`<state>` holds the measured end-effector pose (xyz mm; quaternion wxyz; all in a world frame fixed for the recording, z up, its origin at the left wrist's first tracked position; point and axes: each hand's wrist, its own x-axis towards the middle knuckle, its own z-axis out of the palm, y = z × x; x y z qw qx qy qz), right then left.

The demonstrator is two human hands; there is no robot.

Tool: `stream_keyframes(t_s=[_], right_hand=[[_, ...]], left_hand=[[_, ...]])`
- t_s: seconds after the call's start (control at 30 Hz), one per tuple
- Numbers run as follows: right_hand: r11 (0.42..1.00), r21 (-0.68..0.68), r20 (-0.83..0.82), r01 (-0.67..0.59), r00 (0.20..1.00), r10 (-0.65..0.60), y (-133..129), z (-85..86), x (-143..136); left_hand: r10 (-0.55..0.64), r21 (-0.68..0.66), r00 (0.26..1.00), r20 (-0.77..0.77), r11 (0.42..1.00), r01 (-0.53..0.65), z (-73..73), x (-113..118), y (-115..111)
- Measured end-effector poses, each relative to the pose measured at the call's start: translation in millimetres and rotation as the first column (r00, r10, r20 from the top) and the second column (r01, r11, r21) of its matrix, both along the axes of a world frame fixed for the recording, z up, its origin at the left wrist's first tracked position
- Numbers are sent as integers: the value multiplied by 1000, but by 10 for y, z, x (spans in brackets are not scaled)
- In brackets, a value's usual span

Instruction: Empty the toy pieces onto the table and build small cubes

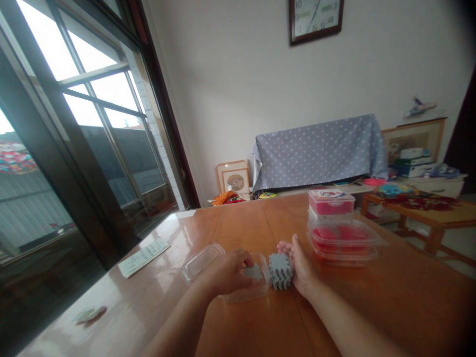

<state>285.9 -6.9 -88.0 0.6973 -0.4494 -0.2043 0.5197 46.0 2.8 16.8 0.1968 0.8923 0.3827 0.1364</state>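
Note:
My left hand is closed on a grey jigsaw-edged tile, pinched between thumb and fingers over a clear plastic container. My wrist and hand hide part of the container. Just right of it stands a stack of several grey jigsaw-edged tiles on the table. My right hand rests along the stack's right side, its thumb raised and fingers apart, reaching behind the stack. A clear plastic lid lies left of the container, partly behind my left forearm.
Clear containers with red contents are piled at the right, a pink-filled box on top. A calendar-like card and a small pale object lie on the wooden table at left. A window borders the left side.

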Motion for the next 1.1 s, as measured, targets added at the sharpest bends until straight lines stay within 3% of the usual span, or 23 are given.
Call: stream_keyframes(t_s=[0.13, 0.3, 0.63, 0.97, 1.1], right_hand=[[1000, -5, -69, 0, 998, 0, -19, 18, -6], [1000, -8, -73, 0, 997, 0, -43, 51, -22], [1000, -15, -33, 6, 999, -7, -52, 68, -51], [1000, -1, -30, 5, 1000, -5, -54, 45, -41], [1000, -7, -31, -3, 1000, 3, -50, 42, -44]], left_hand=[[-8, -59, 987, -161, 998, -1, 97, 83, -44], [22, -79, 974, -224, 996, -40, 123, 139, -62], [70, -69, 977, -201, 994, -86, 34, 113, -39], [32, -128, 978, -204, 990, -59, -19, 136, -33], [35, -93, 992, -124, 995, -47, -7, 143, -40]])
